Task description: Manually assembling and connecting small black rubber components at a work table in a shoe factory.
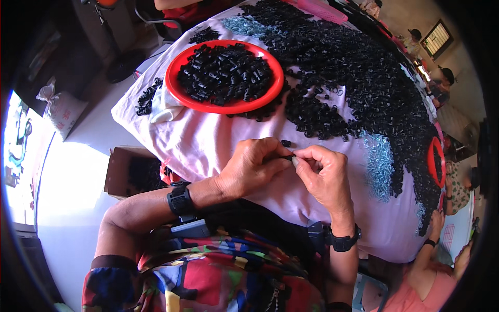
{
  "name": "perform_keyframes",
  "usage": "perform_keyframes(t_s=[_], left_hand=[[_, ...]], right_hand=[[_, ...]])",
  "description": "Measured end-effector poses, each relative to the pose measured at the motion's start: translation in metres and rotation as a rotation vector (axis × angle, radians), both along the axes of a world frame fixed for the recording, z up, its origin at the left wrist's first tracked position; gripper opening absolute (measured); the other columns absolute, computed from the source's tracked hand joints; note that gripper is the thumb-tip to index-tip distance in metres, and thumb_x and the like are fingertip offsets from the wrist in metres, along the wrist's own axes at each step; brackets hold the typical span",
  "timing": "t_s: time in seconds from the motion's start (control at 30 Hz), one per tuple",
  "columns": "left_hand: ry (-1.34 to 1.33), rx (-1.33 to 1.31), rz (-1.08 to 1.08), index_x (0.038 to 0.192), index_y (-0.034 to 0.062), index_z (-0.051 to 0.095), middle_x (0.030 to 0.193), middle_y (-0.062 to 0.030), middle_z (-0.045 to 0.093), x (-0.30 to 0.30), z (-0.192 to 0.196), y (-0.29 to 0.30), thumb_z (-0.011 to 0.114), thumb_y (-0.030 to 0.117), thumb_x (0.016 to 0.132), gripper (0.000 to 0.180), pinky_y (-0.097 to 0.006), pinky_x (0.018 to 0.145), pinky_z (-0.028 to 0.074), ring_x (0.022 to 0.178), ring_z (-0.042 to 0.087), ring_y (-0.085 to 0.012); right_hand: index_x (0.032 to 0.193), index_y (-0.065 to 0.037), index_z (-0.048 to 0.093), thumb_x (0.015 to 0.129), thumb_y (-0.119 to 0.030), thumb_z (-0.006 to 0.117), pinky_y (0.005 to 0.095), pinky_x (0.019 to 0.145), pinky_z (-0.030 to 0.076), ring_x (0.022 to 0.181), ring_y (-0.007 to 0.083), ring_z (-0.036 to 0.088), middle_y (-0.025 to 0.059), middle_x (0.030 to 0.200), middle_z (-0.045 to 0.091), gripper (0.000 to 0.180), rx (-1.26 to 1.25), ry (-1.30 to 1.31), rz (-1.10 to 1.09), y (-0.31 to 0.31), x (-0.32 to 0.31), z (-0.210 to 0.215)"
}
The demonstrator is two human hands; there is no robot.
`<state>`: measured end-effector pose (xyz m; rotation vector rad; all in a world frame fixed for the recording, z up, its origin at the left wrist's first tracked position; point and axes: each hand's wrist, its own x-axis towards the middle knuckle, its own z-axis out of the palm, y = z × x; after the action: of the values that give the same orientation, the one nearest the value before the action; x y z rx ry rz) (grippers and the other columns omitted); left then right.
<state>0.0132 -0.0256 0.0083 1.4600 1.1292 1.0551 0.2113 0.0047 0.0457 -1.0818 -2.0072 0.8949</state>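
The small black plastic piece (287, 155), pinched between the fingertips of the left hand (253, 167) and right hand (320, 174) just above the pink-clothed bench (208, 140), could slip from so narrow a grip and vanish among the loose black pieces (358, 78) nearby.

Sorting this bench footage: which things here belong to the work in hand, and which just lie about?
In hand:
left hand
right hand
small black part
black parts heap
red plate

Lying about:
cardboard box
white sack
pink comb
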Motion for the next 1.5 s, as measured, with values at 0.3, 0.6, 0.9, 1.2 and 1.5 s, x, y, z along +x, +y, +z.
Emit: perform_keyframes(t_s=[0.3,0.6,0.9,1.2,1.5], left_hand=[[-0.200,-0.093,-0.027,0.109,-0.0028,0.065,0.088,-0.0018,0.071,0.004,-0.013,0.006,0.072,0.006,0.097,0.016,-0.024,0.070,0.055,0.081,0.065,-0.0052],[-0.416,-0.230,-0.123,0.109,-0.0028,0.065,0.092,-0.0035,0.072,-0.001,-0.007,0.010,0.069,0.011,0.100,0.017,-0.025,0.075,0.055,0.084,0.066,-0.0076],[-0.413,-0.301,-0.181,0.106,-0.0006,0.072,0.093,-0.0017,0.072,-0.009,0.004,0.013,0.069,0.020,0.102,0.021,-0.025,0.078,0.052,0.086,0.063,-0.0063],[-0.506,-0.362,-0.225,0.112,-0.0007,0.072,0.101,-0.0049,0.074,-0.010,0.008,0.012,0.066,0.024,0.104,0.027,-0.027,0.084,0.054,0.090,0.066,-0.0103],[-0.507,-0.493,-0.308,0.116,-0.0023,0.070,0.103,-0.0065,0.073,-0.011,0.012,0.009,0.060,0.026,0.107,0.032,-0.026,0.080,0.059,0.088,0.069,-0.0118]], right_hand=[[0.099,0.003,0.072,0.081,0.003,0.070,0.0413,0.075,0.055,0.081,0.0336,0.068,0.0165,0.087,0.071,0.018,0.352,-0.108,-0.010,-0.008,-0.008,0.005],[0.109,-0.001,0.069,0.073,0.000,0.078,0.0426,0.082,0.055,0.091,0.0336,0.066,0.0120,0.101,0.071,0.038,0.528,-0.245,0.043,-0.010,-0.011,0.007],[0.111,-0.002,0.069,0.071,0.000,0.080,0.0406,0.079,0.056,0.089,0.0311,0.066,0.0106,0.103,0.071,0.042,0.618,-0.236,0.026,-0.008,-0.013,0.001],[0.115,-0.001,0.071,0.071,-0.002,0.083,0.0405,0.083,0.057,0.095,0.0310,0.067,0.0120,0.109,0.071,0.046,0.607,-0.144,0.050,-0.001,-0.013,-0.004],[0.115,0.001,0.069,0.072,-0.002,0.080,0.0411,0.080,0.056,0.090,0.0324,0.066,0.0144,0.105,0.070,0.044,0.641,-0.194,0.087,0.004,-0.004,-0.006]])
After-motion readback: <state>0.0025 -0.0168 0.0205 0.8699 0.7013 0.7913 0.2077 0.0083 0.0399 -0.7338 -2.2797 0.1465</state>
